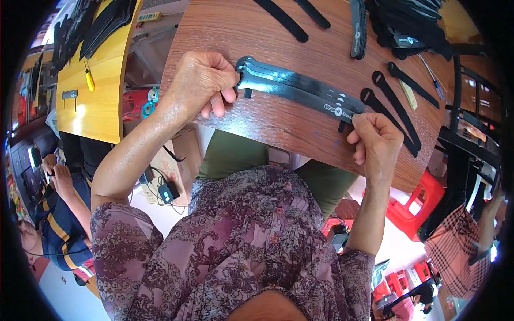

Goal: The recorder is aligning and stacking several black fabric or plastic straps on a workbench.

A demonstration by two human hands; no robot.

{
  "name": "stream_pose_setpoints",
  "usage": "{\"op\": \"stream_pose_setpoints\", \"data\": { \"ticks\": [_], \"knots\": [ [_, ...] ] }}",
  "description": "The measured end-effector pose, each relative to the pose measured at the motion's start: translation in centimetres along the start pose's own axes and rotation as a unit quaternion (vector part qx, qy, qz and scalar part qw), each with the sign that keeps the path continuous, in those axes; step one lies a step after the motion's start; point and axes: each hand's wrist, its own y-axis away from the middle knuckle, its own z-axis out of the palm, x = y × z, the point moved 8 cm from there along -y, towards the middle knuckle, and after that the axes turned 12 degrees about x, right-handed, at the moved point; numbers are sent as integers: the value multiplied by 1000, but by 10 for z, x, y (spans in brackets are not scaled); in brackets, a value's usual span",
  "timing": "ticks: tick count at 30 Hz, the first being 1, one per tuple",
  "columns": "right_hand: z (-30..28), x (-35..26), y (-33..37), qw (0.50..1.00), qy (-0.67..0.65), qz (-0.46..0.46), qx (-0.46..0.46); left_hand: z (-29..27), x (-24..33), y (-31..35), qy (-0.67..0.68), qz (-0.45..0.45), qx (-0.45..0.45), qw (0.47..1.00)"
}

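Observation:
A bundle of black storage straps point(300, 91) with pale printing lies lengthwise between my hands, just above or on the brown wooden table point(214, 32). My left hand point(206, 77) pinches its rounded left end, with the lower fingers curled loosely. At the other end, my right hand point(377, 136) grips the bundle's right tip between thumb and fingers. Short dark tabs show below the bundle near both ends. Several loose black straps with slotted round ends point(393, 107) lie to the right of my right hand.
More black straps point(284, 21) and a large strap pile point(409, 32) lie at the far side. A screwdriver point(439, 88) rests at the right. On the yellow table point(101, 107) sits a yellow-handled screwdriver point(89, 77). A red stool point(415, 211) stands right; other people work on both sides.

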Motion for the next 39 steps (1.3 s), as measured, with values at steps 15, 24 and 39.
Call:
{"op": "stream_pose_setpoints", "data": {
  "ticks": [15,24,39],
  "knots": [
    [-1,-2,-1,1000,9,-9,-1,1,0,1,-31,-2,19,999],
    [-1,1,-3,1000,7,0,-3,1,3,2,-60,2,36,998],
    [-1,1,-7,997,-56,29,-47,2,2,1,-59,-5,45,997]
  ]
}}
